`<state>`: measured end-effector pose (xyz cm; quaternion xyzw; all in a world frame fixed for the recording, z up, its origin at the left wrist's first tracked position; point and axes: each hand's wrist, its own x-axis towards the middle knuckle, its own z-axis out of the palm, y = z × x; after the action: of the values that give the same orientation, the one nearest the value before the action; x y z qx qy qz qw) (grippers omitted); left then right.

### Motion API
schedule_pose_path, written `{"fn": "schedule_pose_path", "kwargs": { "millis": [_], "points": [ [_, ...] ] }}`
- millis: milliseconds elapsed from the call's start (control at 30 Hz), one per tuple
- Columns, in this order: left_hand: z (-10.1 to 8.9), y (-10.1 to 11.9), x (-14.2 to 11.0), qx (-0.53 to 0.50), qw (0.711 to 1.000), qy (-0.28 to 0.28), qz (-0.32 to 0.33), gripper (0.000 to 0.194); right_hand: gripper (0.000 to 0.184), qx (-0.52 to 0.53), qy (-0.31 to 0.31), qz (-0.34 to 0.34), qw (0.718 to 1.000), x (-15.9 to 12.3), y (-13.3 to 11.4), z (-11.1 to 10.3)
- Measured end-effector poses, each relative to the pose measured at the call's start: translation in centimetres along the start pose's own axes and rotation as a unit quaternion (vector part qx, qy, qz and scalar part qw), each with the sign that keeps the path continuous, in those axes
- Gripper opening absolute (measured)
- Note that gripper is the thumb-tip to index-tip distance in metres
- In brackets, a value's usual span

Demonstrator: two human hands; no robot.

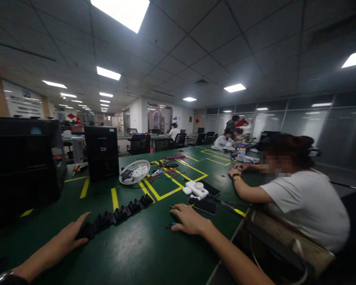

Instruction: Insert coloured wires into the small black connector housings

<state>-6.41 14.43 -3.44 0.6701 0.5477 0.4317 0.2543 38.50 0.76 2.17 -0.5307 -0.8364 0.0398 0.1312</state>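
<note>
My left hand (65, 237) reaches in at lower left, its thumb and index finger spread apart around the near end of a row of black plastic parts (115, 217). The row runs diagonally over the green table, its pieces lined up end to end. My right hand (190, 218) lies low on the table, palm down, with thumb and fingers apart. A thin yellow-and-dark item (172, 207) shows by its fingertips, and a small blue-tipped item (169, 225) pokes out by the thumb. What lies under this palm is hidden.
Beyond my right hand are a phone (202, 205) and a white device (197, 189). A white basket (135, 172) stands near loose wires (169, 173). Black computer cases (101, 154) line the left. A co-worker (305, 198) sits at right, behind a bag (284, 233).
</note>
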Motion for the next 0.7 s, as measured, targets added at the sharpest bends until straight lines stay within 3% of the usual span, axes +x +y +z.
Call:
{"fn": "schedule_pose_path", "kwargs": {
  "millis": [100, 267, 433, 567, 700],
  "points": [
    [2.0, 0.6, 0.8, 0.064, 0.99, -0.119, 0.04, 0.067, 0.038, -0.045, 0.036, 0.007, 0.998, -0.2, -0.2, 0.5],
    [7.7, 6.5, 0.7, 0.104, 0.976, -0.168, 0.091, 0.071, 0.021, -0.075, 0.061, 0.008, 0.995, -1.8, -0.5, 0.5],
    [13.0, 13.3, -1.0, 0.133, 0.97, -0.174, 0.103, 0.082, 0.015, -0.073, 0.098, 0.047, 0.991, -3.1, -0.8, 0.5],
    [13.2, 14.7, -3.0, 0.119, 0.982, -0.119, 0.084, 0.078, 0.017, -0.032, 0.186, 0.103, 0.977, -3.2, -1.4, 0.6],
    [10.3, 13.1, -4.9, -0.027, 0.996, -0.084, -0.022, 0.075, 0.021, 0.066, 0.256, 0.073, 0.962, -1.3, -3.8, 0.6]
  ]
}}
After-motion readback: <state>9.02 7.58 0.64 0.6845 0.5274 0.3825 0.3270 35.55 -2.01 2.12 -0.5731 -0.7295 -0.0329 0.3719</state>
